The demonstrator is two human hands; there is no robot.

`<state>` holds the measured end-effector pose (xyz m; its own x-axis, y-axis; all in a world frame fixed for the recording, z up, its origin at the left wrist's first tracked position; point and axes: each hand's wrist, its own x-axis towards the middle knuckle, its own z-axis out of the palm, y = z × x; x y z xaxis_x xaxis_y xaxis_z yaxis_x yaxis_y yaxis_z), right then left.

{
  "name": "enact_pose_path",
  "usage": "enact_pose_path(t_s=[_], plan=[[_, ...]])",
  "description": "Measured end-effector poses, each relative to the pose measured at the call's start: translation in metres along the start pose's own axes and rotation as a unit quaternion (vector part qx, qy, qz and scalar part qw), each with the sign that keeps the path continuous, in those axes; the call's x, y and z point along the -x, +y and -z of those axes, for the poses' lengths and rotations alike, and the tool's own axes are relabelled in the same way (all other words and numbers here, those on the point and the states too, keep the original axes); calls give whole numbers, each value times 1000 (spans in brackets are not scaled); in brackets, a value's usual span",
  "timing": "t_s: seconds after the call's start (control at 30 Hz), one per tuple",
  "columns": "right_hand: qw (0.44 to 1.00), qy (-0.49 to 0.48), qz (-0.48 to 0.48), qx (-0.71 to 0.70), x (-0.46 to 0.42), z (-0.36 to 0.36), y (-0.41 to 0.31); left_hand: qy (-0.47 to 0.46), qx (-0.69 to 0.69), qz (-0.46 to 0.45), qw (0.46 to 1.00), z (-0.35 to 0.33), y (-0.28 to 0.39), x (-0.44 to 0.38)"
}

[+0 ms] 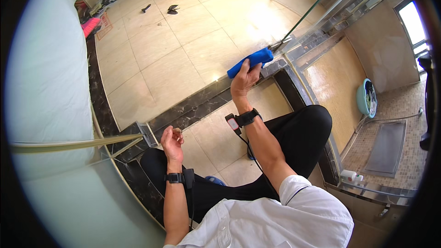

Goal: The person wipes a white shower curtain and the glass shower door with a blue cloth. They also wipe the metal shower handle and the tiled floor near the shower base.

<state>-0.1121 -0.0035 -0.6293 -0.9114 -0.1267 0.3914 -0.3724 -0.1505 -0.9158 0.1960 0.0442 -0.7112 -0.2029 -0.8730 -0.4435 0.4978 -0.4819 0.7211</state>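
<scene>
My right hand (245, 79) grips a folded blue cloth (249, 62) between thumb and fingers. The cloth's far end is close to a metal fitting (280, 44) at the foot of a glass panel (311, 10). Under the cloth runs a dark marble threshold (203, 105) with pale veins. My left hand (173, 146) is raised palm up beside the metal hinge (148, 133) of another glass panel (79, 144). Its fingers are loosely curled and apart; a small brownish spot shows at the fingertips, too blurred to identify.
Beyond the threshold, dark scraps (173, 9) lie on the beige tiled floor (165, 51). A pink brush head (90, 26) and litter line the left wall. On the right, a turquoise basin (366, 98) and a white bottle (348, 175) stand near a floor grate (386, 148).
</scene>
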Motion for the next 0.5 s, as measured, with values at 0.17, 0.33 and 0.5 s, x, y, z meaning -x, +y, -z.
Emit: enact_pose_path(t_s=[0.17,0.33,0.5], plan=[[996,-84,9,21,54,5,41,14,-7,16,1000,5,-8,-10],[958,-53,-215,182,109,11,151,27,-24,24,999,9,-8,-13],[793,-47,-601,-89,65,35,222,56,-25,24,998,14,0,-6]])
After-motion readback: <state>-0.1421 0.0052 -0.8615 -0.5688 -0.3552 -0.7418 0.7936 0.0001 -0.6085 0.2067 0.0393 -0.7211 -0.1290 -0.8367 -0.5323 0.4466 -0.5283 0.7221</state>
